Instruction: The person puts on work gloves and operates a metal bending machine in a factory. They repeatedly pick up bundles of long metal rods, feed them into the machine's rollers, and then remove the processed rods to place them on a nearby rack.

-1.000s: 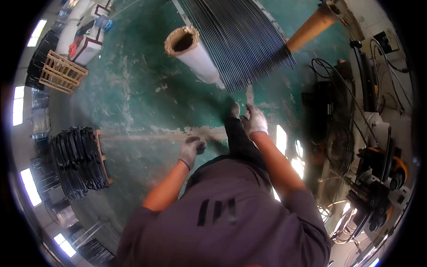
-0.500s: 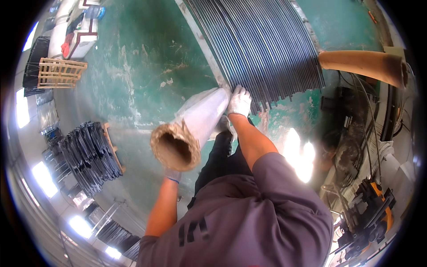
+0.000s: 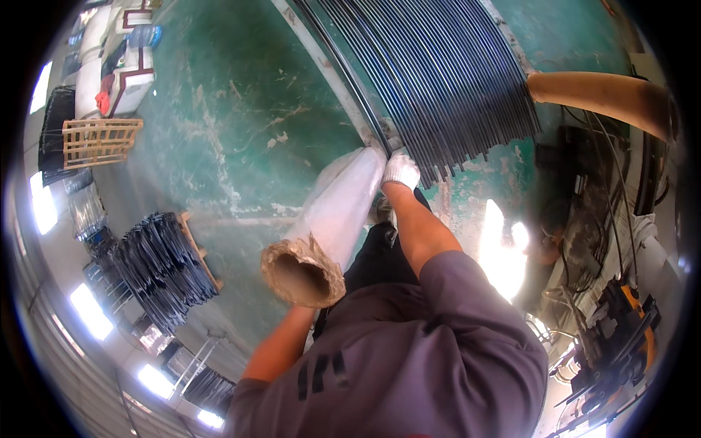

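Guiding the split-off rods [image 3: 356, 95] straight, clear of the tube [image 3: 339, 208], prob works best; R hand [image 3: 401, 170] curled at their ends, grip unclear, L hand hidden, can't tell.

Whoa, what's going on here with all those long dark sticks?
A person has their white-gloved right hand at the near ends of a few dark rods, which lie apart from the big row of rods. I can't tell whether it grips them. The left hand is hidden behind a pale wrapped tube. A brown tube is on the row's right side.
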